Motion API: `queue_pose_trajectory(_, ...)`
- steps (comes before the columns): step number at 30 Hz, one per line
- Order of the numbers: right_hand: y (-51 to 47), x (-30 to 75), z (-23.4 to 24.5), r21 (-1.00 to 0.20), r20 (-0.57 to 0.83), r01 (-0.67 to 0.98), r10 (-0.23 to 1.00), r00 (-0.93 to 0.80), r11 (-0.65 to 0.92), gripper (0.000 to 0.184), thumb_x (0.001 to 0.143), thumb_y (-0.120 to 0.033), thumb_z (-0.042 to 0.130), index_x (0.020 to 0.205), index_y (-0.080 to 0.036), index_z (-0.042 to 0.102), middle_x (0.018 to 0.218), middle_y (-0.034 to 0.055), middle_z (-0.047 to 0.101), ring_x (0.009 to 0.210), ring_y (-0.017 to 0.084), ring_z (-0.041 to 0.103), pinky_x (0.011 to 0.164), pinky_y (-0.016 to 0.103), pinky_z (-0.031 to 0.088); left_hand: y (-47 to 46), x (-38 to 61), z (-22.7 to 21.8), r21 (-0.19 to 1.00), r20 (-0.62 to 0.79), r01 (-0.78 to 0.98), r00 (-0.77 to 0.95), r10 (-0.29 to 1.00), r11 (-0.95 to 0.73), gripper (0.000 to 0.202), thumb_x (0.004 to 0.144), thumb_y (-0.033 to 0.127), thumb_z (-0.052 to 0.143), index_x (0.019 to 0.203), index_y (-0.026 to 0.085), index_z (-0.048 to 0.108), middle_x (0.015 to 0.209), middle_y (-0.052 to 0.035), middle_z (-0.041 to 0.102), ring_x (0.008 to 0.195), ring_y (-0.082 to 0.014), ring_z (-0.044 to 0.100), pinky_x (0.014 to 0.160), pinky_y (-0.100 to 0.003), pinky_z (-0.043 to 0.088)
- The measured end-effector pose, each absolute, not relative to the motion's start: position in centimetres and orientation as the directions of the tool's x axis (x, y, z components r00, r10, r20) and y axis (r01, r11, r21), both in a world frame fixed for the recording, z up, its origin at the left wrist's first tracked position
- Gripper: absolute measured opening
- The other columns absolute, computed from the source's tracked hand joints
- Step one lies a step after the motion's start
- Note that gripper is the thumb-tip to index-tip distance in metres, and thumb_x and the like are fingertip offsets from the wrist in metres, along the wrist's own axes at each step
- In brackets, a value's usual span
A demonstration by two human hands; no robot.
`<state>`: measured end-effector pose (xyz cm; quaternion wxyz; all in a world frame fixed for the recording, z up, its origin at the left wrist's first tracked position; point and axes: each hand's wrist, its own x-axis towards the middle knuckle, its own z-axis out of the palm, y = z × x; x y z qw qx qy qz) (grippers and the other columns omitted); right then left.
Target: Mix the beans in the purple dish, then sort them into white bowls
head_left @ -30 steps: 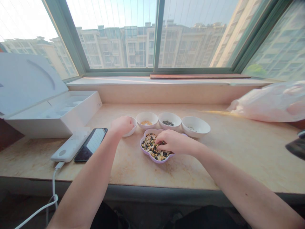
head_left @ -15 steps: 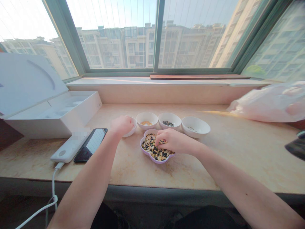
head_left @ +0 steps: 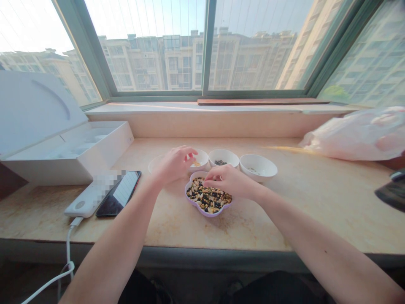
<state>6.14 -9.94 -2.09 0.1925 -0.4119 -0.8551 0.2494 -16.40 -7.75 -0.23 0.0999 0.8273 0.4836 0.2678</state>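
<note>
A purple scalloped bowl (head_left: 207, 214) holds mixed black beans, yellow kernels and pale seeds. Over its back right part is my right hand (head_left: 228, 181), thumb and fingertips pinched together; whatever they hold is too small to make out. My left hand (head_left: 179, 162) hovers at the left edge of a white bowl with yellow kernels (head_left: 202, 159), its fingers bent and apart. Behind that hand, another white bowl (head_left: 155, 164) is mostly hidden. To the right stand a white bowl with black beans (head_left: 224, 157) and a white bowl with a few small pieces (head_left: 264, 166).
At the left are an open white box (head_left: 72, 164), a white power bank (head_left: 84, 200) with a cable (head_left: 68, 242), and a black phone (head_left: 118, 196). A plastic bag (head_left: 357, 135) lies at the back right. A dark object (head_left: 390, 194) sits at the right edge.
My left hand has moved right from the leftmost white bowl to the bowl of yellow kernels, and its fingers have spread. My right hand has risen slightly from the mix in the purple bowl.
</note>
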Motion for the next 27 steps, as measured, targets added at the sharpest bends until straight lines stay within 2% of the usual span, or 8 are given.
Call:
queue_pose_trajectory(3,-9.7,6.5,-1.8,-0.789,0.125,0.477,0.862,-0.492,0.387,0.041,0.088,-0.057,0.067,0.087,-0.017,0.078,0.072,0.0015,0.068,0.067,0.015,0.056,0.064,0.029,0.04,-8.6,-14.9,-0.4,0.544,0.369,0.527,0.548,0.75,-0.653,0.021,0.096,0.024,0.057,0.107,0.02,0.074,0.107,-0.0055,0.073,0.09,-0.0144,0.068,0.084,-0.029,0.055)
queue_pose_trajectory(6,-9.3,6.7,-1.9,-0.926,0.089,0.289,0.883,-0.461,0.244,0.051,0.081,-0.067,0.071,0.083,-0.016,0.074,0.06,-0.0032,0.053,0.057,0.011,0.044,0.055,0.026,0.031,-9.3,-13.9,-0.7,0.594,0.421,0.398,0.587,0.691,-0.699,0.02,0.094,0.017,0.057,0.103,0.019,0.074,0.107,-0.0059,0.071,0.091,-0.0128,0.067,0.079,-0.025,0.055)
queue_pose_trajectory(9,-9.0,6.6,-2.1,-0.974,0.038,0.186,0.906,-0.421,0.128,0.054,0.072,-0.069,0.078,0.076,-0.016,0.07,0.058,-0.0053,0.045,0.054,0.009,0.036,0.05,0.025,0.025,-9.3,-13.5,-1.1,0.61,0.469,0.358,0.556,0.686,-0.707,0.013,0.094,0.021,0.061,0.098,0.017,0.073,0.106,-0.0066,0.07,0.088,-0.0119,0.066,0.075,-0.024,0.053)
queue_pose_trajectory(14,-9.0,6.4,-2.1,-0.98,0.039,0.162,0.903,-0.428,0.119,0.059,0.075,-0.075,0.07,0.078,-0.017,0.068,0.068,-0.0003,0.057,0.056,0.009,0.042,0.05,0.025,0.03,-8.8,-13.1,-1.7,0.581,0.506,0.441,0.464,0.727,-0.685,0.014,0.096,0.022,0.062,0.086,0.018,0.072,0.1,-0.0046,0.071,0.086,-0.0127,0.065,0.077,-0.026,0.052)
queue_pose_trajectory(17,-9.3,6.6,-1.9,-0.878,0.097,0.39,0.9,-0.426,0.279,0.055,0.085,-0.071,0.063,0.089,-0.017,0.075,0.074,0.0035,0.066,0.06,0.013,0.052,0.056,0.028,0.038,-8.3,-13.4,-1.9,0.546,0.499,0.546,0.397,0.771,-0.635,0.015,0.097,0.024,0.061,0.09,0.019,0.073,0.1,-0.0043,0.072,0.087,-0.0147,0.066,0.082,-0.028,0.052)
queue_pose_trajectory(20,-9.7,6.7,-1.6,-0.571,0.167,0.668,0.864,-0.475,0.478,0.036,0.089,-0.054,0.067,0.099,-0.021,0.079,0.085,0.0061,0.076,0.074,0.019,0.064,0.069,0.031,0.045,-7.7,-13.9,-2.0,0.463,0.466,0.707,0.319,0.825,-0.535,0.021,0.1,0.027,0.055,0.095,0.019,0.074,0.102,-0.0056,0.072,0.09,-0.0179,0.067,0.086,-0.032,0.05)
queue_pose_trajectory(24,-10.5,6.4,-1.4,-0.307,0.077,0.709,0.759,-0.647,0.635,0.026,0.092,-0.036,0.064,0.11,-0.025,0.078,0.103,0.0072,0.079,0.092,0.026,0.071,0.079,0.034,0.048,-6.9,-14.4,-1.8,0.299,0.408,0.85,0.296,0.864,-0.433,0.03,0.102,0.028,0.048,0.094,0.017,0.074,0.103,-0.0086,0.073,0.092,-0.021,0.067,0.085,-0.033,0.048)
queue_pose_trajectory(27,-10.9,6.0,-1.5,-0.208,0.022,0.705,0.724,-0.69,0.678,0.031,0.091,-0.04,0.065,0.114,-0.022,0.077,0.107,0.01,0.078,0.097,0.03,0.07,0.08,0.037,0.048,-6.5,-14.4,-1.6,0.18,0.364,0.902,0.308,0.879,-0.391,0.032,0.102,0.028,0.046,0.092,0.016,0.074,0.102,-0.0102,0.073,0.091,-0.0229,0.067,0.083,-0.034,0.046)
